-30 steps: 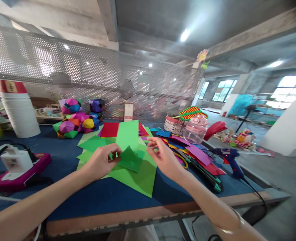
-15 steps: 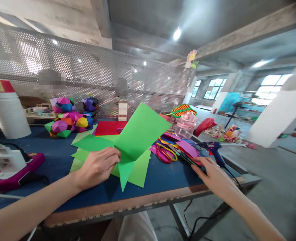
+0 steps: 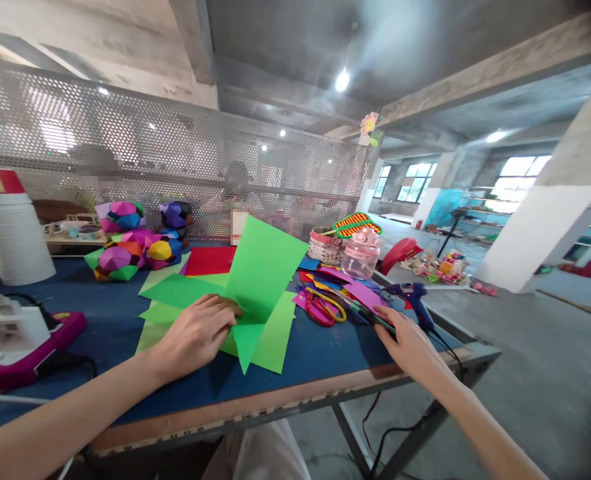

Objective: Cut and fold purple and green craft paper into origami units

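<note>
On the left, my left hand (image 3: 198, 333) pinches the lower part of a folded bright green paper (image 3: 268, 267). One panel of it stands upright, and a pointed flap hangs towards the table's front edge. Lighter green sheets (image 3: 275, 343) lie beneath it. Over at the right, my right hand (image 3: 408, 340) has its fingers closed round a slim, dark green-handled tool (image 3: 373, 318); its exact kind is unclear. Red-and-yellow-handled scissors (image 3: 320, 310) rest just left of this tool, beside purple paper pieces (image 3: 365, 293).
A blue glue gun (image 3: 413, 297) with a cord lies near the table's right edge. Behind stand a pink bottle (image 3: 361, 257) and a woven basket (image 3: 324, 248). Colourful paper balls (image 3: 118, 260), stacked white cups (image 3: 13, 233) and a purple power strip (image 3: 60, 340) occupy the left.
The camera view has shifted slightly. The upright green panel has swung left and stands steeper. My right hand has closed round the dark green-handled tool.
</note>
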`<act>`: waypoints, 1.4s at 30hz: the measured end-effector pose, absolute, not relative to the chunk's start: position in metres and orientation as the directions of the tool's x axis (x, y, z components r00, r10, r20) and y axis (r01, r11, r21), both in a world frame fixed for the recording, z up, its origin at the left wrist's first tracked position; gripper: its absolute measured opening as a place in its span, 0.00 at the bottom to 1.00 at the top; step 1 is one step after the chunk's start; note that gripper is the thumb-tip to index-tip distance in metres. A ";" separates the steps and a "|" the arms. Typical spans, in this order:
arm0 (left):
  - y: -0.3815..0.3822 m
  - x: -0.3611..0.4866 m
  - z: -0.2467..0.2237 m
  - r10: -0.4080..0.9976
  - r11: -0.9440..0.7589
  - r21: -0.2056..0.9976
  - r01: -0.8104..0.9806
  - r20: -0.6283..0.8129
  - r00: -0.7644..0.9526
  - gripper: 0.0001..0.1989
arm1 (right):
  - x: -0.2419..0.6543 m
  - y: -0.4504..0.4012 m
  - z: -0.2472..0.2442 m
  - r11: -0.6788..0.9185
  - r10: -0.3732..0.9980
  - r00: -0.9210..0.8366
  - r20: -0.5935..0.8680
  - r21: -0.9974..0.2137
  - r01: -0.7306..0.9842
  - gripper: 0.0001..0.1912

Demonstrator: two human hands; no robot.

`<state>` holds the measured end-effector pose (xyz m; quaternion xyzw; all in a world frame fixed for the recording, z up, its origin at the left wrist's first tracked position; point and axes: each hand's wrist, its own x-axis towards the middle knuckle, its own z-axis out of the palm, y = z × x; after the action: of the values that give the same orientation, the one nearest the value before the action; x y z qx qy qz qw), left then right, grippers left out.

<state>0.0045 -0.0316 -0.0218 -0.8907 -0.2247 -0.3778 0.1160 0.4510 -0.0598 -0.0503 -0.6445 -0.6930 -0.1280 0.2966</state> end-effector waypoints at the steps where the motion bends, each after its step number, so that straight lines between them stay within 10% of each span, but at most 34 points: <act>1: -0.032 0.005 -0.022 0.311 -0.875 -0.033 0.484 0.726 0.613 0.11 | 0.452 -0.063 -0.050 0.141 0.813 0.014 0.582 -0.221 0.965 0.21; 13: -0.033 0.006 -0.028 0.357 -0.869 0.030 0.495 0.730 0.583 0.07 | 0.432 -0.056 -0.054 0.251 0.792 -0.047 0.609 -0.254 0.934 0.19; 23: -0.034 0.024 -0.019 0.812 -0.582 0.556 0.593 0.441 0.383 0.14 | 0.424 -0.045 -0.052 -0.006 0.829 0.027 0.558 -0.040 0.999 0.18; 30: -0.017 0.026 -0.007 0.851 -0.518 0.504 0.691 0.219 0.478 0.10 | 0.415 -0.057 -0.037 -0.244 0.821 0.138 0.554 0.123 0.962 0.14; 42: 0.012 0.012 -0.009 0.629 -0.754 0.387 0.530 0.196 0.752 0.11 | 0.350 -0.009 -0.018 0.160 0.939 -0.122 0.322 -0.095 0.983 0.16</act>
<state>0.0116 0.0123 -0.0092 -0.9229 -0.3141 -0.1592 -0.1556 0.3496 -0.0086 -0.0185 -0.6443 -0.7455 -0.0703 0.1553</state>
